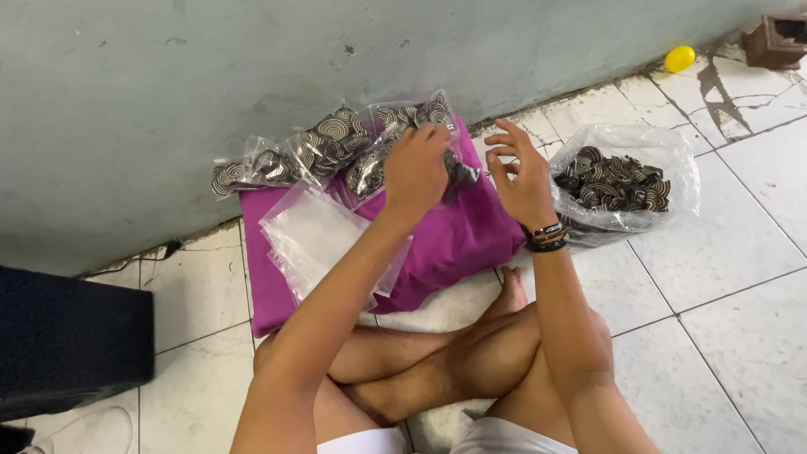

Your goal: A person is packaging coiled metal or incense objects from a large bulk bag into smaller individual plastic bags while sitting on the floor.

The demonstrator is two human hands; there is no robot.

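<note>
You see a small clear plastic bag filled with dark, cream-spiralled round pieces [395, 151]. It lies on a magenta cushion, at the end of a row of similar filled bags along the wall. It leans a little against the wall and its top is partly hidden. Beside it lies a stack of empty clear plastic bags [315, 235], flat on the same cushion.

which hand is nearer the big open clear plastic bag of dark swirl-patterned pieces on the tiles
Right. The right hand hovers open just beside the big clear plastic bag of dark swirl-patterned pieces, apart from it. The left hand is farther off, resting on a small filled bag atop the magenta cushion.
</note>
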